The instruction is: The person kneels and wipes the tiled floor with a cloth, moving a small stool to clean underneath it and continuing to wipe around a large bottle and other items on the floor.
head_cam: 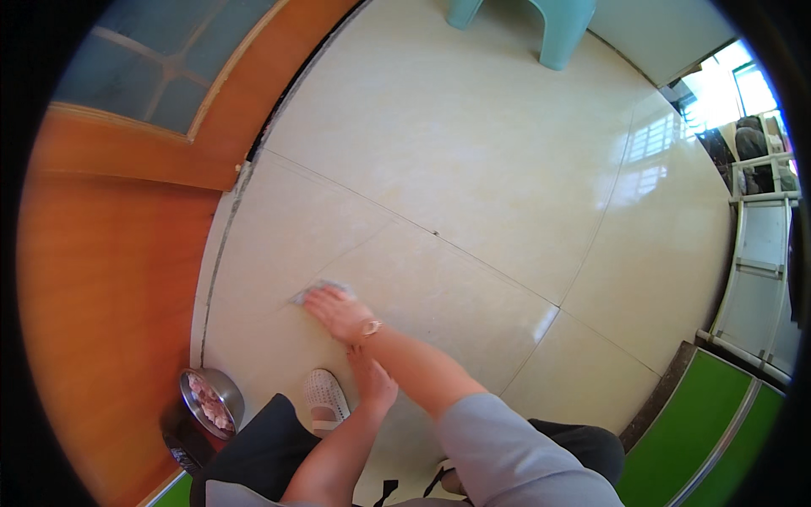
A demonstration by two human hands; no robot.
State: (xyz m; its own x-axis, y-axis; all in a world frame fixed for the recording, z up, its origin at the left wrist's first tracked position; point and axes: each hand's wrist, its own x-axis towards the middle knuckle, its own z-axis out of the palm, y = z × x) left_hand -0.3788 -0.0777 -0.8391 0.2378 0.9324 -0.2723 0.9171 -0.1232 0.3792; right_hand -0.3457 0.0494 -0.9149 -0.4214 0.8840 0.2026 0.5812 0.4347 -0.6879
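My right hand (339, 314) lies flat on a grey cloth (339, 286), pressing it against the cream floor tiles (481, 158). Only the cloth's edge shows beyond the blurred fingertips. A bracelet or watch (370, 327) circles the right wrist. Just below that wrist is my left hand (374, 383), its fingertips at the underside of the right forearm. No object shows in the left hand, and its fingers are partly hidden. A thin dark line (361, 247) runs over the tile up from the cloth.
An orange wooden door (120, 253) with glass panes stands left. Beside my knee, a metal bowl (231, 396) holds pinkish pieces, perhaps raw meat. A turquoise plastic stool (561, 38) stands at the top. Green panels (687, 418) and a white rack (754, 266) line the right.
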